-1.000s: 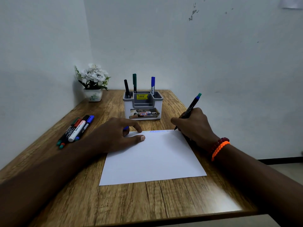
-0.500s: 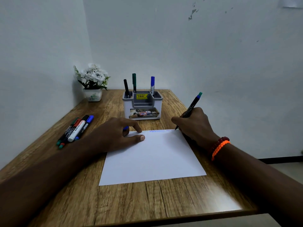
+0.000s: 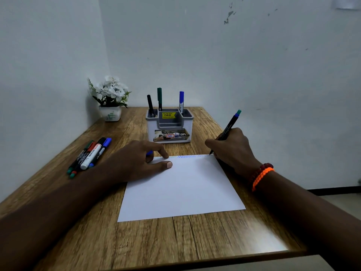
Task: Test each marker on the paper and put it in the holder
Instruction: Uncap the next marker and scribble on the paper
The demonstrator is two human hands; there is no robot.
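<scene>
Blue cap [image 3: 149, 152] mostly hidden under left hand [image 3: 136, 163], pinched; right hand [image 3: 232, 149] grips marker [image 3: 227, 128], tip at paper [image 3: 181, 188] corner. Holder [image 3: 169, 127] beyond both hands.

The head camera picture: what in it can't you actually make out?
- Blue cap: mostly hidden under the left hand.
- Marker: its middle is covered by the right hand's fingers.
- Holder label: print too small.
- Both elbows: cut off by the frame's edges.
</scene>
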